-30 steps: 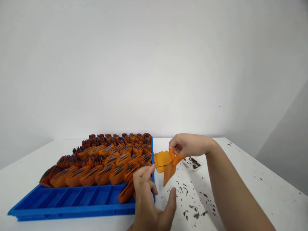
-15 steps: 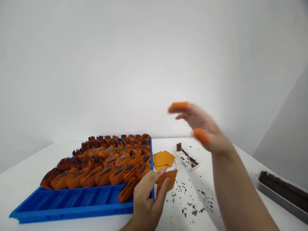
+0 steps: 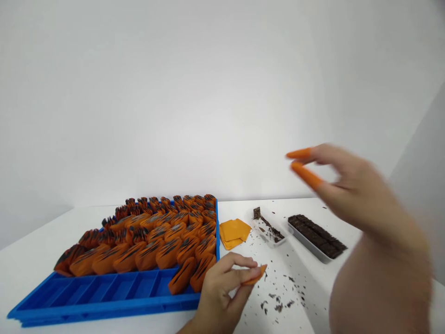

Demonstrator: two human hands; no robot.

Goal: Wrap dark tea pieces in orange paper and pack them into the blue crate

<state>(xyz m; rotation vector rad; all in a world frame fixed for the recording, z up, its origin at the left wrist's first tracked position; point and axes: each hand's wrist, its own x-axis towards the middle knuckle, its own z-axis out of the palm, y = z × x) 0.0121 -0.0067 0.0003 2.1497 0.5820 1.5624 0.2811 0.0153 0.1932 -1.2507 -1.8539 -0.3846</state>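
My left hand (image 3: 224, 287) pinches a small folded orange paper pouch (image 3: 256, 275) between thumb and fingers, just right of the blue tray (image 3: 104, 304). In the tray's divided slots stand rows of orange pouches (image 3: 148, 254) with dark streaks along their upper edges. Raised above the table at the right, my right hand (image 3: 344, 185) is blurred. Orange covers sit on its thumb and index finger, whose tips are close together but look slightly apart. Nothing shows between them.
A stack of yellow-orange paper squares (image 3: 233, 232) lies beside the tray. Behind the left hand sits a clear container (image 3: 269, 235) with dark crumbs. A pale tray (image 3: 309, 241) holds dark brown pressed blocks (image 3: 316, 234). Dark flakes (image 3: 278, 306) litter the white table.
My right hand has swung right and its thumb and index finger have come closer together. The pouch in my left hand has turned edge-on. Another pouch shows in the front row; the block tray has moved left and back.
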